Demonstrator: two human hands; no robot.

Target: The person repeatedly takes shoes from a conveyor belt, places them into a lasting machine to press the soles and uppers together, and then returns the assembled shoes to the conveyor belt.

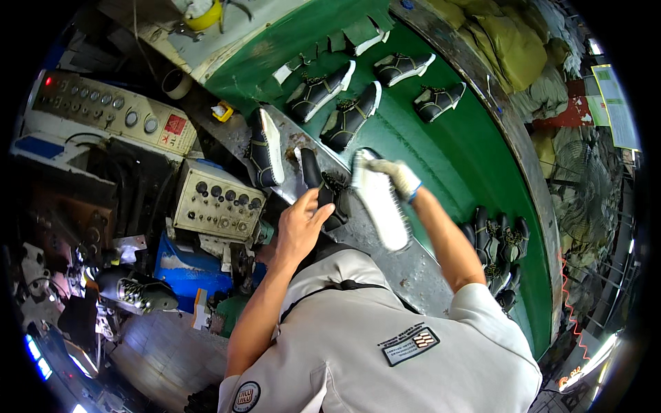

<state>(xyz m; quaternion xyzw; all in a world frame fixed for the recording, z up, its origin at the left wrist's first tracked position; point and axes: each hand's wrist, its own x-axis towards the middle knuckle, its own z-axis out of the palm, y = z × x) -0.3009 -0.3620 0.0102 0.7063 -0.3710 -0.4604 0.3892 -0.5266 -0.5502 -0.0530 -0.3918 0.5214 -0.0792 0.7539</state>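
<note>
My right hand (398, 177), in a pale work glove, grips a shoe by one end, its white sole (380, 203) turned up toward me. That shoe is slightly smeared by motion and hides most of its own upper. My bare left hand (301, 226) is closed on a black lace-up shoe (312, 168) at the metal ledge, thumb and fingers at its side; part of the grip is hidden. Just left of it, another black shoe (264, 148) with a white sole rests on its side on the ledge (406, 272).
Several black shoes (351, 115) lie on the green conveyor belt (451, 168), and more are bunched at its right (513, 237). Control panels (219, 203) with knobs stand at left, above a blue bin (189, 268). One shoe (136, 290) sits in the machine at lower left.
</note>
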